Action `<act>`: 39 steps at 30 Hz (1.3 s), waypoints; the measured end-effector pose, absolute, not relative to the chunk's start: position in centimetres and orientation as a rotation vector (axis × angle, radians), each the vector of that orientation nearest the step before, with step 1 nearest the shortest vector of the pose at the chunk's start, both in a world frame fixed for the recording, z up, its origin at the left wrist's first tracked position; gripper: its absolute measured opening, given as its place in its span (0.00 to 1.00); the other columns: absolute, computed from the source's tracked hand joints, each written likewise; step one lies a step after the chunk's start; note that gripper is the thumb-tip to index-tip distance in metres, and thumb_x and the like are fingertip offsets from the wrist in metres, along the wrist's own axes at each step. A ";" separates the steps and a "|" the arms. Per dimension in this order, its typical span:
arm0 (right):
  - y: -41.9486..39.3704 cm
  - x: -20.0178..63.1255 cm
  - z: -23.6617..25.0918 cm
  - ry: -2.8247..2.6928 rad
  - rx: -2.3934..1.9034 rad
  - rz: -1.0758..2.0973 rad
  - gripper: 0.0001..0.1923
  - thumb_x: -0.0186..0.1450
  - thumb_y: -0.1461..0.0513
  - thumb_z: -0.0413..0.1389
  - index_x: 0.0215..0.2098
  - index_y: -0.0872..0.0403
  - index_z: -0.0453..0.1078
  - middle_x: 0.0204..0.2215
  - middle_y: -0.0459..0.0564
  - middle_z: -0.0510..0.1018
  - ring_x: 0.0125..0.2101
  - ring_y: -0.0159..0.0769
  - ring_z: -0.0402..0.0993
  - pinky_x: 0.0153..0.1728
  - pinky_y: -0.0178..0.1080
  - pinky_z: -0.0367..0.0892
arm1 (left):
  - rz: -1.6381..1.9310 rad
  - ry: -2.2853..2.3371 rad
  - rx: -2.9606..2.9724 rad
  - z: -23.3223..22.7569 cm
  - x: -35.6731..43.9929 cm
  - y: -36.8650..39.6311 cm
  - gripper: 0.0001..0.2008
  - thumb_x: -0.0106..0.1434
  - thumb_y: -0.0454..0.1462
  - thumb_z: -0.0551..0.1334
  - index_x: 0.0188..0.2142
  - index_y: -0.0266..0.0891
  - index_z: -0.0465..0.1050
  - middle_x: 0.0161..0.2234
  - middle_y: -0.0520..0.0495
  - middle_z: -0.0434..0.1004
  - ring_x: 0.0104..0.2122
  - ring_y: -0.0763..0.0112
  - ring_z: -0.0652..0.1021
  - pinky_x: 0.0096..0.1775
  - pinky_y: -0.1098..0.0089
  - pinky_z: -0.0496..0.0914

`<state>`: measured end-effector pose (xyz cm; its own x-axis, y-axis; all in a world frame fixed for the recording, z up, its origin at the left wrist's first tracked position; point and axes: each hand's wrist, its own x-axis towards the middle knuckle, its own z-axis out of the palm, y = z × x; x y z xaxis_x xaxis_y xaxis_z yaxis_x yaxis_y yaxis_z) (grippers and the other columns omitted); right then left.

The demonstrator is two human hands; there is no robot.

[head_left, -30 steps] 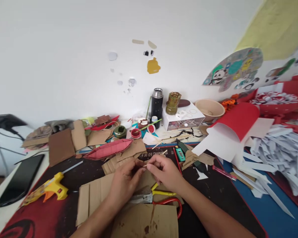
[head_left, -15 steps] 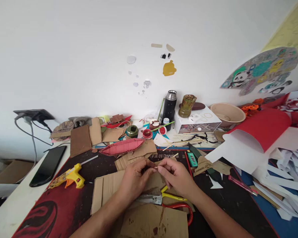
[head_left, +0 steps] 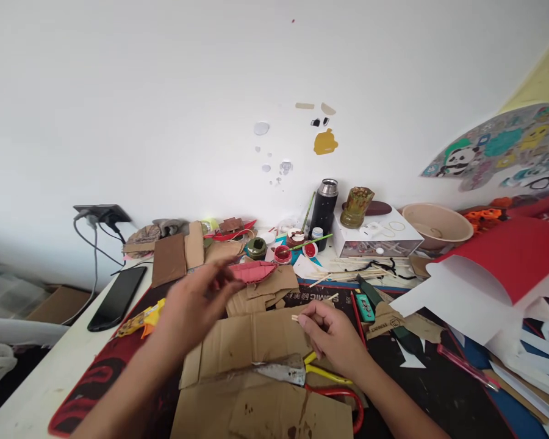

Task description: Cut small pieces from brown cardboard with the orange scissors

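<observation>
While the right hand (head_left: 333, 334) pinches a short, thin wooden stick (head_left: 296, 317) between thumb and fingertips, the stick's pale end pokes out to the left of the hand, just above a flat sheet of brown cardboard (head_left: 244, 344) on the worktop (head_left: 439, 390). That hand is closed on the stick and hovers above the cardboard's right edge. The left hand (head_left: 196, 300) is raised off the worktop and blurred, with its fingers loosely spread and nothing visibly held in it; it hangs well to the left of the stick, over the yellow glue gun (head_left: 139, 319), whose body is mostly hidden behind the hand. Just past the left hand's fingertips lies a red boat-shaped cardboard piece (head_left: 256, 271), resting on more cardboard scraps. Below the right hand, a pair of pliers (head_left: 302, 373) with yellow and red handles lies across the cardboard, its grey head pointing left. To the right of the right hand are a small green lighter (head_left: 364, 306) and a red pencil (head_left: 355, 308), side by side. Further back stand a black flask (head_left: 326, 204) and a white box (head_left: 375, 235), with a beige bowl (head_left: 437, 225) beside it. A black phone (head_left: 118, 297) lies at the left edge of the worktop, and curled red and white paper (head_left: 485, 274) fills the right side.
</observation>
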<state>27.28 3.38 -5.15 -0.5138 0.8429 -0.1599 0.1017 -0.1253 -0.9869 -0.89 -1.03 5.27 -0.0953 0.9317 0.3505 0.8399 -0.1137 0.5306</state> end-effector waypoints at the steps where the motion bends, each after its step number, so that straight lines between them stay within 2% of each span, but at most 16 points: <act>1: 3.4 27.3 -5.2 -1.585 -1.057 1.688 0.21 0.70 0.44 0.61 0.34 0.51 0.68 0.17 0.37 0.65 0.14 0.27 0.58 0.18 0.32 0.52 | 0.934 2.136 1.936 5.6 -3.3 -0.9 0.23 0.72 0.51 0.61 0.59 0.44 0.77 0.41 0.48 0.88 0.36 0.63 0.85 0.42 0.66 0.78; 4: 3.4 27.4 -5.5 -1.593 -1.046 1.663 0.20 0.71 0.44 0.60 0.36 0.51 0.69 0.17 0.37 0.65 0.14 0.28 0.59 0.18 0.32 0.53 | 0.528 2.608 1.618 5.4 -11.6 -0.6 0.31 0.72 0.55 0.54 0.67 0.42 0.68 0.50 0.46 0.87 0.42 0.61 0.85 0.46 0.65 0.77; 5: 3.4 27.4 -5.6 -1.596 -1.043 1.660 0.20 0.71 0.45 0.60 0.36 0.51 0.69 0.17 0.37 0.65 0.14 0.28 0.59 0.18 0.32 0.53 | 0.439 2.692 1.536 5.1 -14.2 -0.7 0.34 0.72 0.55 0.53 0.67 0.37 0.68 0.53 0.40 0.86 0.46 0.56 0.85 0.48 0.62 0.77; 8: 3.3 27.4 -5.8 -1.604 -1.041 1.669 0.19 0.71 0.44 0.60 0.36 0.51 0.68 0.18 0.37 0.65 0.14 0.28 0.59 0.17 0.32 0.54 | 0.207 2.876 1.324 3.6 -20.5 -1.9 0.44 0.66 0.57 0.53 0.64 0.18 0.68 0.56 0.16 0.81 0.56 0.29 0.80 0.49 0.46 0.76; 10: 3.2 27.3 -5.9 -1.601 -1.045 1.675 0.20 0.71 0.44 0.60 0.36 0.50 0.68 0.18 0.37 0.65 0.14 0.28 0.60 0.17 0.33 0.56 | 0.055 2.936 1.181 2.1 -23.0 -3.0 0.46 0.64 0.58 0.53 0.63 0.15 0.68 0.54 0.10 0.81 0.54 0.21 0.79 0.45 0.43 0.75; 12: 3.2 27.3 -5.8 -1.599 -1.057 1.673 0.20 0.70 0.44 0.60 0.36 0.50 0.68 0.19 0.37 0.65 0.14 0.28 0.60 0.17 0.33 0.56 | -0.062 2.914 1.114 0.6 -24.3 -3.9 0.48 0.63 0.61 0.53 0.60 0.15 0.72 0.52 0.09 0.81 0.51 0.22 0.82 0.42 0.47 0.76; 15: 3.2 27.2 -5.7 -1.609 -1.074 1.668 0.20 0.70 0.43 0.61 0.36 0.50 0.68 0.19 0.37 0.64 0.14 0.29 0.61 0.17 0.33 0.57 | -0.162 2.865 1.074 -1.4 -24.9 -4.4 0.48 0.62 0.62 0.53 0.60 0.18 0.73 0.52 0.13 0.83 0.49 0.28 0.84 0.43 0.52 0.76; 20: 3.3 27.1 -5.7 -1.629 -1.098 1.662 0.21 0.70 0.43 0.60 0.35 0.50 0.68 0.18 0.37 0.64 0.14 0.29 0.60 0.17 0.32 0.56 | -0.202 2.846 1.058 -2.7 -24.8 -3.6 0.44 0.65 0.58 0.51 0.61 0.19 0.72 0.58 0.13 0.80 0.59 0.27 0.80 0.52 0.49 0.74; 24: 3.3 27.1 -5.6 -1.645 -1.110 1.630 0.22 0.69 0.42 0.61 0.35 0.51 0.69 0.19 0.37 0.64 0.15 0.28 0.60 0.17 0.32 0.56 | -0.194 2.896 1.000 -2.7 -24.2 -2.8 0.46 0.64 0.60 0.52 0.63 0.19 0.70 0.61 0.12 0.76 0.61 0.23 0.77 0.53 0.45 0.73; 29: 3.3 27.2 -5.5 -1.652 -1.120 1.619 0.22 0.70 0.42 0.60 0.35 0.51 0.69 0.21 0.38 0.65 0.16 0.28 0.59 0.18 0.33 0.57 | -0.170 2.955 0.977 -2.8 -23.7 -2.3 0.46 0.64 0.59 0.51 0.62 0.17 0.70 0.60 0.09 0.75 0.60 0.22 0.76 0.50 0.44 0.74; 34: 3.2 27.2 -5.7 -1.701 -1.112 1.575 0.21 0.71 0.43 0.60 0.35 0.51 0.70 0.22 0.40 0.66 0.17 0.29 0.59 0.18 0.34 0.58 | -0.108 2.949 1.067 -2.7 -23.7 -2.6 0.45 0.65 0.61 0.54 0.58 0.18 0.73 0.57 0.08 0.78 0.57 0.19 0.77 0.44 0.46 0.75; 37: 3.2 27.3 -5.7 -1.717 -1.113 1.551 0.21 0.71 0.43 0.60 0.35 0.51 0.70 0.23 0.41 0.67 0.17 0.30 0.59 0.19 0.34 0.57 | -0.033 2.918 1.141 -2.4 -24.2 -2.9 0.44 0.63 0.63 0.57 0.56 0.21 0.75 0.52 0.15 0.82 0.55 0.21 0.80 0.44 0.48 0.75; 39: 3.3 27.3 -5.7 -1.721 -1.113 1.543 0.20 0.71 0.44 0.60 0.35 0.51 0.71 0.22 0.41 0.67 0.17 0.30 0.59 0.19 0.34 0.56 | 0.050 2.896 1.186 -2.0 -24.6 -3.5 0.41 0.63 0.62 0.58 0.56 0.26 0.76 0.48 0.24 0.86 0.52 0.29 0.82 0.44 0.53 0.75</act>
<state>27.33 3.26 -5.65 -0.4922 0.8629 -0.1144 0.2074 -0.0114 -0.9782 -24.63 -3.48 -2.00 -0.7128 0.7014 0.0013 0.7010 0.7123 0.0343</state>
